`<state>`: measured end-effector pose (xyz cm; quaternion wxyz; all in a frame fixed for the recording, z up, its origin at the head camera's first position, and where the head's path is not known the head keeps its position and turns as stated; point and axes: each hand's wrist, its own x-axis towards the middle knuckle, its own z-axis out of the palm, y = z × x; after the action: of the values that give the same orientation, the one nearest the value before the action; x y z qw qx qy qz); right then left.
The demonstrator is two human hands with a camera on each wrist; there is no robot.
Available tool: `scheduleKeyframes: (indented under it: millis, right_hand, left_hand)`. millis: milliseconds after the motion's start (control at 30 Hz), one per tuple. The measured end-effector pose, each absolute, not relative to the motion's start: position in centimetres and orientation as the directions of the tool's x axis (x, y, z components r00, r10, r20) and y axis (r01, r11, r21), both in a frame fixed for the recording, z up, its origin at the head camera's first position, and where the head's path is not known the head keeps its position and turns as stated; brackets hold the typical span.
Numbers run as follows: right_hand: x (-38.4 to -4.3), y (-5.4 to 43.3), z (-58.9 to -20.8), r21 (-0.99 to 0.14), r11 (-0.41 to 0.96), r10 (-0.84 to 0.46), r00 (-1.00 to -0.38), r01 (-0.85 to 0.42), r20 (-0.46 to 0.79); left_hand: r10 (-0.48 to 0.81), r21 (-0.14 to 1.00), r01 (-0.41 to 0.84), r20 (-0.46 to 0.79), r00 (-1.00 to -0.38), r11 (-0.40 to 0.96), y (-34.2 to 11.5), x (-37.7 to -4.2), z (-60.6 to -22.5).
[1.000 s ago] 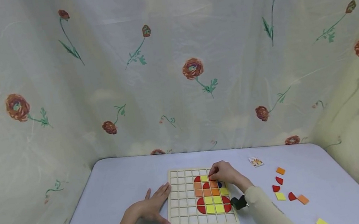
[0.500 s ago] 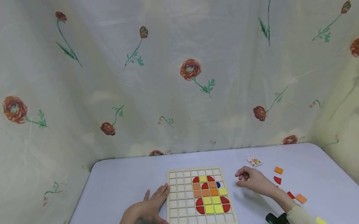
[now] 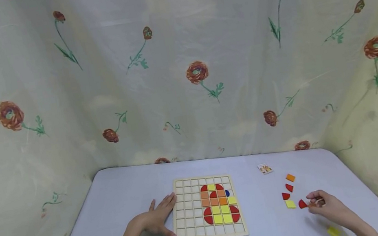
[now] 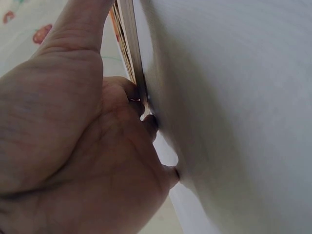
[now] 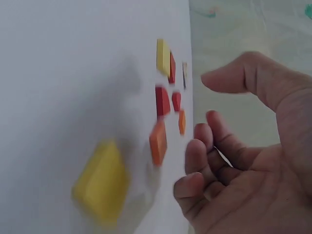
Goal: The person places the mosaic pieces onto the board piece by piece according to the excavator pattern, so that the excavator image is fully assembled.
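Note:
The wooden grid board (image 3: pixel 189 221) lies on the table, with red, yellow, orange and blue pieces in its right-hand cells. My left hand (image 3: pixel 156 218) rests along the board's left edge, fingers spread and thumb at the near corner. My right hand (image 3: pixel 331 209) hovers over the loose pieces at the right, its thumb apart from loosely bent fingers with nothing between them. Just beyond its fingertips is a red quarter-round piece (image 3: pixel 302 203). An orange square tile (image 5: pixel 158 143) shows beside the fingers in the right wrist view; in the head view they mostly cover it.
A yellow tile (image 3: pixel 333 231) lies nearest the table's front, below the right hand. Farther back are another yellow tile (image 3: pixel 290 204), two red pieces, an orange tile (image 3: pixel 290 177) and a small picture card (image 3: pixel 265 168). A flowered curtain (image 3: pixel 174 75) hangs behind the table.
My right hand has let go of a red piece in the board's upper right and moved right, over the loose pieces. The left hand stays at the board's edge.

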<state>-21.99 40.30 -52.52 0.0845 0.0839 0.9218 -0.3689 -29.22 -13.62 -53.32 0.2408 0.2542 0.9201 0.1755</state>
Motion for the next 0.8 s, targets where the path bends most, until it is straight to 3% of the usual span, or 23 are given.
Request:
scheduleKeyframes:
  millis: [300, 800]
  right_hand:
    - [-18.5, 44.3, -54.2, -0.547, 0.744, 0.139, -0.890, 0.383, -0.435]
    - [-17.3, 43.7, -54.4, -0.478, 0.820, 0.152, -0.926, 0.314, -0.347]
  left_hand:
    - [0.551, 0.445, 0.382, -0.352, -0.757, 0.810, -13.6, -29.4, -53.5]
    - [0.556, 0.453, 0.385, -0.345, -0.756, 0.804, -13.5, -29.1, -53.2]
